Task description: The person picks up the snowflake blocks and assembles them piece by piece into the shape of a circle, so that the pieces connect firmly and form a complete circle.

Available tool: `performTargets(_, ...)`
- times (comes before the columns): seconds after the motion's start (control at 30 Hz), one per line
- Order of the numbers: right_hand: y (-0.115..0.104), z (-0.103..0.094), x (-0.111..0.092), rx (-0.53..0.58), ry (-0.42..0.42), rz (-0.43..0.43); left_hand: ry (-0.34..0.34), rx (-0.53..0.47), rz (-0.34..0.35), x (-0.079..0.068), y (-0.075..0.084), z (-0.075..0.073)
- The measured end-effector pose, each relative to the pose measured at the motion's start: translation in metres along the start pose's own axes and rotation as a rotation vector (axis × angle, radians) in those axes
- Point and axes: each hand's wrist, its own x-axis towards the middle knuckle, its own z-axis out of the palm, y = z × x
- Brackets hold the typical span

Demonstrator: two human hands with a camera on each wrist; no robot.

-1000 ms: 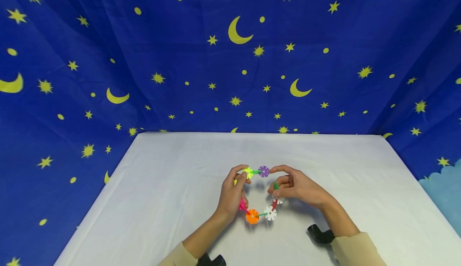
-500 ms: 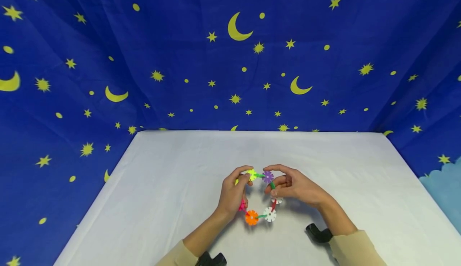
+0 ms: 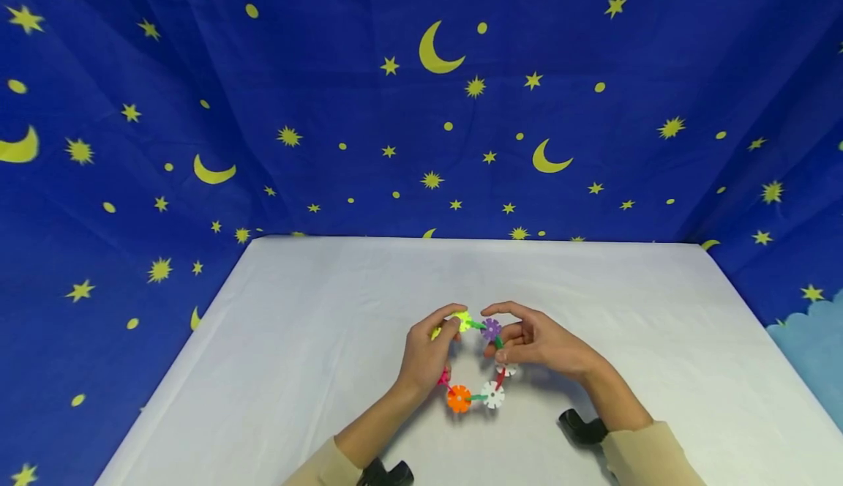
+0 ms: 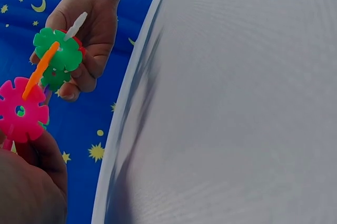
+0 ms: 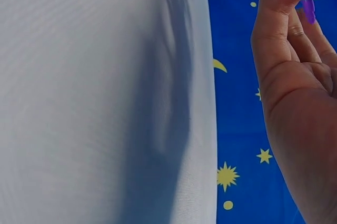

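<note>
Flower-shaped plastic snowflake discs, slotted together, form a ring held above the white table. My left hand (image 3: 421,354) grips the ring's left side, its thumb on a yellow disc (image 3: 464,320); a pink disc (image 3: 444,376) shows beneath the palm. On the opposite side, my right hand (image 3: 546,339) pinches a green disc (image 3: 499,342) just below a purple disc (image 3: 491,330), and its index finger is raised clear of the purple one. An orange disc (image 3: 459,399), a white disc (image 3: 492,395) and a red disc (image 3: 501,377) make up the near side. Fingers partly cover the ring.
The white-covered table (image 3: 316,310) spreads around both hands. Behind it hangs a blue curtain (image 3: 369,105) with yellow moons and stars. Near each forearm is a black curved object, one at the right (image 3: 582,427) and one at the left (image 3: 388,473).
The right hand's index finger has moved left, over the purple disc. The green disc in that hand has come up against the purple disc, narrowing the gap there. The left hand keeps its grip.
</note>
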Motion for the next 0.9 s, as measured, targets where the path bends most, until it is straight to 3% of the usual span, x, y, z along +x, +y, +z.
performTargets(0.13,0.001,0.001,-0.001,0.013,0.000,-0.013,-0.023,0.000,-0.009,0.001,-0.001,0.000)
performTargets(0.37,0.002,0.002,0.001,-0.016,0.016,-0.067,-0.025,0.010,-0.018,-0.006,0.020,0.001)
performTargets(0.47,0.001,0.003,0.001,-0.024,0.025,-0.074,-0.033,0.014,-0.012,-0.007,0.022,0.000)
performTargets(0.73,0.001,0.004,0.001,-0.076,0.072,-0.044,-0.043,0.023,-0.011,0.001,-0.001,0.000)
performTargets(0.9,0.001,0.004,0.003,-0.179,0.154,0.009,-0.041,0.125,-0.004,0.004,-0.002,-0.003)
